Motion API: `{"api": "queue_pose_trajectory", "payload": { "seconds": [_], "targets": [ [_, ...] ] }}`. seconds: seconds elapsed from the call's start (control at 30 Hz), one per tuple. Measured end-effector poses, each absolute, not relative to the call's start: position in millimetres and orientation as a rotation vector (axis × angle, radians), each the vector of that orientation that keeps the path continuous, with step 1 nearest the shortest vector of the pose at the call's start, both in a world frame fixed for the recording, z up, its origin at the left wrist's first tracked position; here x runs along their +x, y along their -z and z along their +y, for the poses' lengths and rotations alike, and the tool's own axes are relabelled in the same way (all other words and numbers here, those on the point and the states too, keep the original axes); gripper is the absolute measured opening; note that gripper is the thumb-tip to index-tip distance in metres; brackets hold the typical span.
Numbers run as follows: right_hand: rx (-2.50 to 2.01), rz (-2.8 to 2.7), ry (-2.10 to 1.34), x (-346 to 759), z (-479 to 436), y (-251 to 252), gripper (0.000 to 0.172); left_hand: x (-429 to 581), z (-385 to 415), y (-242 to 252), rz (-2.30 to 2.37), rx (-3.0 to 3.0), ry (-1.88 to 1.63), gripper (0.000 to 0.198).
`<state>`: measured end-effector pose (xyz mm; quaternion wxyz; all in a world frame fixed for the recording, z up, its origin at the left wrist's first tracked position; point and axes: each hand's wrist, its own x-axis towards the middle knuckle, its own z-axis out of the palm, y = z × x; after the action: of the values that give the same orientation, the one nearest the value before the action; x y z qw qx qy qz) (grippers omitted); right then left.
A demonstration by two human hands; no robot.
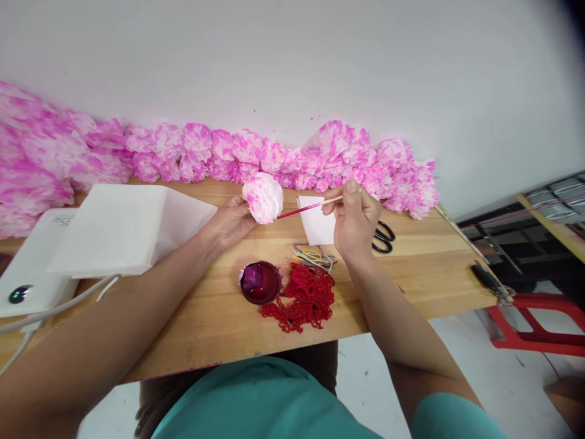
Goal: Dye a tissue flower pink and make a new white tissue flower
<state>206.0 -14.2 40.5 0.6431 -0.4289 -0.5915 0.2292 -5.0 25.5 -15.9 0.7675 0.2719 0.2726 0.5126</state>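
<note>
A white paper flower (264, 197) with pink-tinted petals is held up in my left hand (235, 221), its fingers closed at the flower's base. My right hand (354, 219) pinches a thin wooden stick (304, 209) whose lower half is dyed magenta. The stick's tip meets or nearly meets the flower's lower right edge. Below them stands a small cup (270, 283) of dark red liquid with a purple lump in it. Beside the cup lies a heap of red yarn (308, 299). White paper sheets (316, 222) rest partly behind my right hand.
Pink and white paper flowers (196, 146) line the wall. At left, a stack of white paper (112, 225) sits by a white power bank (34, 268) with cables. Black-handled scissors (384, 238), colored strings (315, 257) and keys (493, 283) lie rightward. A red stool (539, 323) stands on the floor.
</note>
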Motion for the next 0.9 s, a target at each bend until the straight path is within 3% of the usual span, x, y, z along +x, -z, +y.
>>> {"api": "queue_pose_trajectory", "payload": {
  "seconds": [0.9],
  "targets": [
    [-0.917,-1.26,-0.607,208.6,-6.4,-36.8,0.046,-5.9,25.4,16.4,0.573,0.6,-1.088,0.021]
  ]
}}
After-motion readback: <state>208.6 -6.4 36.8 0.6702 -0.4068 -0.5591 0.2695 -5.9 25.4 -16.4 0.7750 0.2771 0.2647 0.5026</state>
